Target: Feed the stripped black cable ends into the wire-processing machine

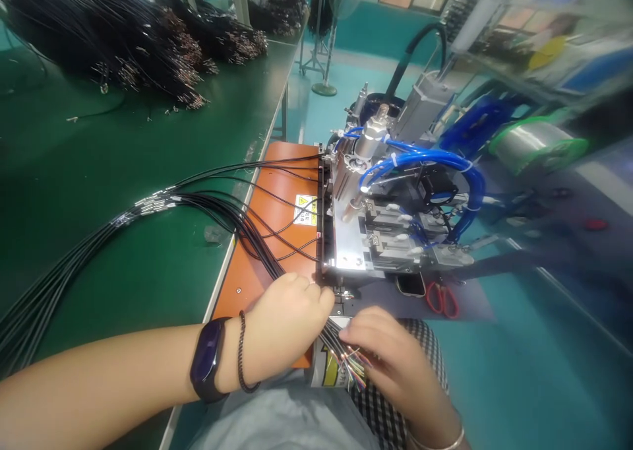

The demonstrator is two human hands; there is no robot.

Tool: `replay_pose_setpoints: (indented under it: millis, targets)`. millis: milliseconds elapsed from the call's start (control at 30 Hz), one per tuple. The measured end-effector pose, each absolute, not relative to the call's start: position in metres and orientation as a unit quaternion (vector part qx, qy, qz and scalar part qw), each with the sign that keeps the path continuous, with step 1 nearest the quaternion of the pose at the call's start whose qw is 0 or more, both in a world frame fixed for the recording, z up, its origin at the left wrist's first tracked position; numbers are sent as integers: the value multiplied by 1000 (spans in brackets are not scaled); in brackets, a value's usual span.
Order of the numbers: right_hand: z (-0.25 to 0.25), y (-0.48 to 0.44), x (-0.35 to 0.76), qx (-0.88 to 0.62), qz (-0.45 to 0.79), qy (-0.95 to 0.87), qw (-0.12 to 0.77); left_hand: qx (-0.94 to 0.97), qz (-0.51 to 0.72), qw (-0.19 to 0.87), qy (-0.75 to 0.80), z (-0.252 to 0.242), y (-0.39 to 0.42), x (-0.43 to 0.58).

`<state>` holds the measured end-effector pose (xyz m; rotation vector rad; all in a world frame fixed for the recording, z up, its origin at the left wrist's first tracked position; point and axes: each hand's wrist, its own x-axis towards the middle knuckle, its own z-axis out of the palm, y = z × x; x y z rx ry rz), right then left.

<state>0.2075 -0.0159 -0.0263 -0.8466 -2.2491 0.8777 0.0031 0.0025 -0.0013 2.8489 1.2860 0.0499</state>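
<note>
My left hand (pixel 289 315) is closed around a bundle of black cables (pixel 232 216) just in front of the orange machine base (pixel 270 212). The cables run left across the green bench (pixel 123 173) and fan out; several of them lead into the machine's slot (pixel 324 206). My right hand (pixel 395 357) pinches the cables' stripped ends, where thin coloured wires (pixel 353 367) splay out below my left hand. A dark wristband and a bead bracelet sit on my left wrist.
The machine (pixel 390 206) has blue air hoses, a metal head and a yellow warning label. Red-handled scissors (pixel 442 298) lie by its front. Heaps of black cables (pixel 148 34) are piled at the back of the bench. Teal floor lies to the right.
</note>
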Motion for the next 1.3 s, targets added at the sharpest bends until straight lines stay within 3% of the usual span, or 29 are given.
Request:
replay_pose_setpoints:
  millis: [367,600,800,933,1133,1300]
  targets:
    - [-42,-10,194,-409,323,-761,386,911,38,-10,411,-2,11,-4]
    - [-46,-8,187,-530,339,-662,407,924,169,-68,335,-7,5,-5]
    - [-49,-13,179,-521,414,-616,421,922,166,11,350,-12,6,1]
    - [-55,-15,177,-492,496,-528,484,923,122,39,362,-9,10,0]
    - [-50,-14,187,-554,334,-592,480,926,119,13,358,-14,14,-3]
    - [-49,-13,187,-552,283,-629,469,924,166,-14,344,-15,13,-2]
